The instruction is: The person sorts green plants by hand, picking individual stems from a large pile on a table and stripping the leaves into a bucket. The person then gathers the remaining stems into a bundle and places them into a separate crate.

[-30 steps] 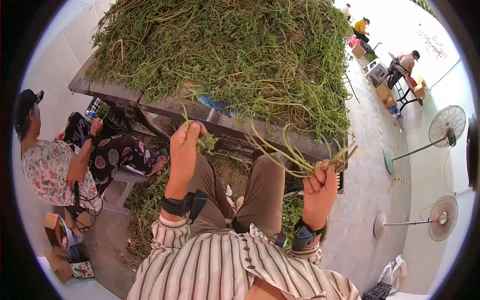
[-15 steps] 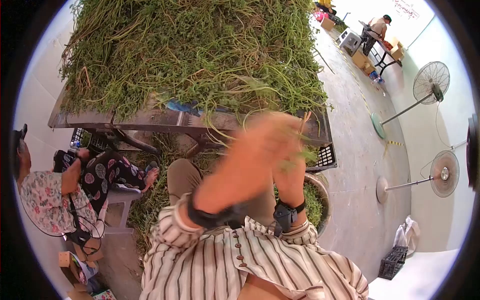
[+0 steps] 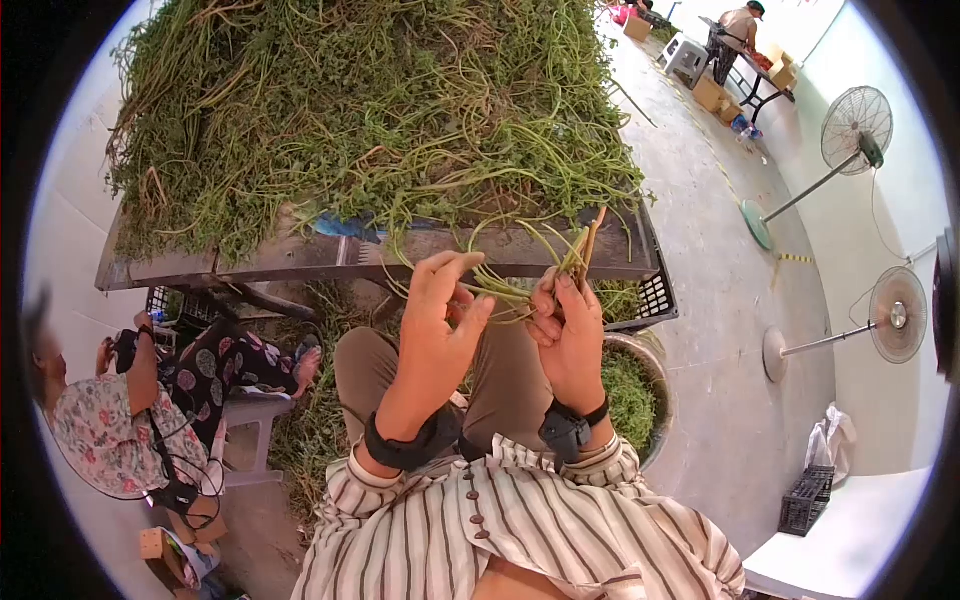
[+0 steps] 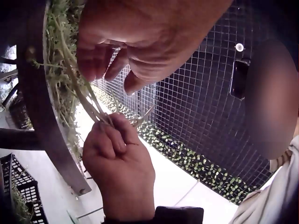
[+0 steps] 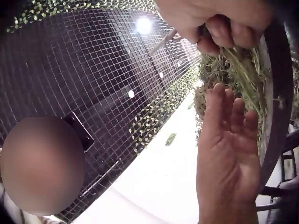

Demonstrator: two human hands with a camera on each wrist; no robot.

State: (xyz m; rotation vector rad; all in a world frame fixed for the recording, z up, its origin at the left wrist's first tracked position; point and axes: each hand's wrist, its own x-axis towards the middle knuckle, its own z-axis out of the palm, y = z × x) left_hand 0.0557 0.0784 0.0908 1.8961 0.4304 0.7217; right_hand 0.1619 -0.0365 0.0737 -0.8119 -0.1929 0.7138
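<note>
My right hand [image 3: 570, 335] grips a small bunch of long green stems [image 3: 500, 285] near their cut ends, just in front of the table edge. A brownish stalk [image 3: 593, 238] sticks up from that same grip. To its left, my left hand [image 3: 435, 318] is raised with fingers and thumb apart, close beside the stems. In the right wrist view the left palm [image 5: 229, 149] faces the camera with extended fingers and nothing in it. The left wrist view shows the right fist [image 4: 117, 144] closed round the stems.
A big heap of leafy stems [image 3: 380, 110] covers the table [image 3: 480, 250] ahead. By my right knee stands a round tub [image 3: 655, 385] of greens, below a black crate [image 3: 655, 295]. Another person [image 3: 150, 400] sits at left. Two standing fans [image 3: 865, 140] are at right.
My left hand held a leafy sprig apart on the left, swept across to the right hand, and is now beside it without the sprig. The right hand still holds stems, nearer my middle.
</note>
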